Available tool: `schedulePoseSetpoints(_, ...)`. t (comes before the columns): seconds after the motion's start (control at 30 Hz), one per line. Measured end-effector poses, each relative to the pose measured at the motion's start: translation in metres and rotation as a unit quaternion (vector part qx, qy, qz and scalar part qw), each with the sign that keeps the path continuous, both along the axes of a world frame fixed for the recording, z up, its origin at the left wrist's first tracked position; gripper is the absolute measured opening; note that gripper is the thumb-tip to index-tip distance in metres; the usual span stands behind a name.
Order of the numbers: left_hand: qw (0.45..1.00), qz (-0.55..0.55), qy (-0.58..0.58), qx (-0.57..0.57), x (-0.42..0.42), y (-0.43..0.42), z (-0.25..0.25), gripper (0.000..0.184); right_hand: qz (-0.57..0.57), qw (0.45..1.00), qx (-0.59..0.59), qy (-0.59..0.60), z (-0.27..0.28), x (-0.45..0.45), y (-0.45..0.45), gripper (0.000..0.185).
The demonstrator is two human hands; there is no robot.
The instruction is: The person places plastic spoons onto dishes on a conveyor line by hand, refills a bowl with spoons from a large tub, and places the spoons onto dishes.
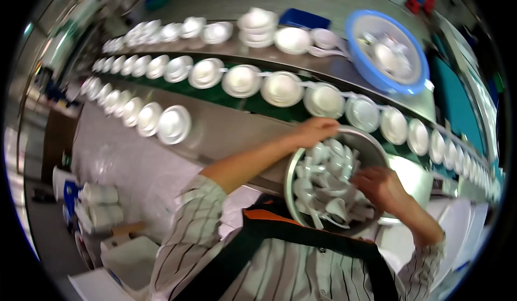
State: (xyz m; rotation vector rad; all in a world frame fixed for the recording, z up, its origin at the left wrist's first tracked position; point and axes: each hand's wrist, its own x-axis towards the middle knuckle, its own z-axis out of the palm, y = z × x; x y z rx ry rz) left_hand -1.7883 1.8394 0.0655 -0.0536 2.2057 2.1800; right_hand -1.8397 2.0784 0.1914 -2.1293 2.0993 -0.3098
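A round metal basin sits against my apron, heaped with white soup spoons. My left hand is closed at the basin's far rim, close beside the row of dishes; its fingertips are partly hidden. Inside the basin's right side, my right hand has its fingers curled together against the spoons, seemingly on one of them. Just beyond the basin, white bowls stacked on plates stand in a line on a green conveyor belt.
Another row of white dishes stands on the near metal ledge at left. Across the belt, a metal counter holds stacked bowls, a dark blue tray and a blue-rimmed tub with white pieces. Paper rolls lie lower left.
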Motion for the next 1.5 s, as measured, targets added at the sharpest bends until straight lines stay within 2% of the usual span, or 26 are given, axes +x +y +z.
schedulePoseSetpoints(0.03,0.999,-0.017,-0.025,-0.013,0.0,0.0,0.004,0.032,-0.001,1.0,0.012,0.02,0.007,-0.003,0.006,0.025)
schedulePoseSetpoints(0.07,1.0,0.012,-0.002,0.029,0.0,0.01,0.009,0.025,-0.019,0.999,0.021,-0.033,0.009,-0.011,0.018,0.022)
schedulePoseSetpoints(0.17,0.997,0.023,-0.048,0.052,-0.015,0.041,0.032,0.027,-0.062,0.983,0.031,-0.171,0.028,-0.038,0.045,0.025)
schedulePoseSetpoints(0.2,0.997,0.022,-0.055,0.059,-0.023,0.05,0.029,0.028,-0.124,0.954,0.111,-0.251,0.037,-0.044,0.053,0.024)
schedulePoseSetpoints(0.27,0.997,0.002,-0.052,0.049,-0.04,0.076,0.03,0.029,-0.092,0.972,0.058,-0.207,0.021,-0.072,0.079,0.021)
schedulePoseSetpoints(0.37,0.996,0.021,-0.074,0.043,-0.051,0.111,0.041,0.027,-0.104,0.968,0.001,-0.23,0.013,-0.098,0.112,0.016)
schedulePoseSetpoints(0.43,0.993,0.047,-0.093,0.056,-0.05,0.124,0.042,0.026,-0.176,0.922,-0.011,-0.346,0.023,-0.114,0.127,0.016)
schedulePoseSetpoints(0.53,0.991,0.082,-0.091,0.059,-0.045,0.138,0.043,0.024,-0.304,0.819,-0.04,-0.485,0.048,-0.155,0.136,0.019)
schedulePoseSetpoints(0.6,0.99,0.104,-0.085,0.032,-0.041,0.149,0.051,0.024,-0.334,0.826,-0.056,-0.45,0.045,-0.196,0.133,0.021)
schedulePoseSetpoints(0.7,0.985,0.144,-0.091,0.001,-0.03,0.158,0.055,0.025,-0.3,0.852,-0.11,-0.416,0.008,-0.25,0.119,0.017)
schedulePoseSetpoints(0.8,0.974,0.159,-0.057,-0.148,-0.021,0.167,0.064,0.025,-0.242,0.944,-0.182,-0.133,-0.017,-0.27,0.101,0.019)
schedulePoseSetpoints(0.83,0.929,0.225,-0.004,-0.294,-0.018,0.178,0.072,0.03,-0.225,0.943,-0.222,-0.102,-0.028,-0.277,0.092,0.026)
schedulePoseSetpoints(0.93,0.861,0.165,0.166,-0.452,-0.019,0.204,0.122,0.037,-0.254,0.954,-0.157,0.012,-0.05,-0.271,0.07,0.017)
schedulePoseSetpoints(1.03,0.843,-0.024,0.134,-0.521,-0.022,0.223,0.125,0.042,-0.179,0.979,-0.08,0.057,-0.092,-0.271,0.059,0.02)
schedulePoseSetpoints(1.07,0.84,-0.06,0.105,-0.529,-0.025,0.223,0.121,0.042,-0.148,0.981,-0.117,0.037,-0.092,-0.265,0.06,0.024)
schedulePoseSetpoints(1.13,0.829,-0.134,0.053,-0.54,-0.034,0.219,0.111,0.043,-0.138,0.972,-0.166,0.089,-0.089,-0.255,0.079,0.028)
schedulePoseSetpoints(1.17,0.834,-0.135,0.093,-0.527,-0.034,0.217,0.108,0.038,-0.139,0.971,-0.187,0.057,-0.068,-0.239,0.088,0.029)
schedulePoseSetpoints(1.23,0.848,-0.163,0.092,-0.497,-0.033,0.211,0.098,0.035,-0.142,0.965,-0.219,-0.015,-0.019,-0.19,0.109,0.031)
schedulePoseSetpoints(1.27,0.854,-0.176,0.09,-0.481,-0.033,0.207,0.093,0.034,-0.168,0.97,-0.159,-0.078,0.003,-0.166,0.124,0.029)
schedulePoseSetpoints(1.3,0.867,-0.184,0.075,-0.457,-0.03,0.201,0.097,0.031,-0.156,0.978,-0.121,-0.064,0.018,-0.144,0.138,0.028)
schedulePoseSetpoints(1.33,0.868,-0.203,0.052,-0.45,-0.029,0.196,0.106,0.03,-0.19,0.975,-0.043,-0.105,0.024,-0.121,0.151,0.028)
schedulePoseSetpoints(1.37,0.867,-0.224,0.031,-0.445,-0.031,0.19,0.116,0.03,-0.158,0.987,-0.033,-0.019,0.018,-0.104,0.165,0.032)
schedulePoseSetpoints(1.4,0.864,-0.244,0.013,-0.44,-0.032,0.185,0.121,0.029,-0.177,0.982,0.062,-0.012,0.015,-0.084,0.172,0.039)
schedulePoseSetpoints(1.47,0.868,-0.262,0.049,-0.419,-0.032,0.177,0.115,0.026,-0.185,0.973,0.003,0.136,0.002,-0.052,0.173,0.045)
schedulePoseSetpoints(1.5,0.871,-0.268,0.076,-0.404,-0.031,0.173,0.11,0.025,-0.193,0.975,0.03,0.108,-0.002,-0.041,0.172,0.045)
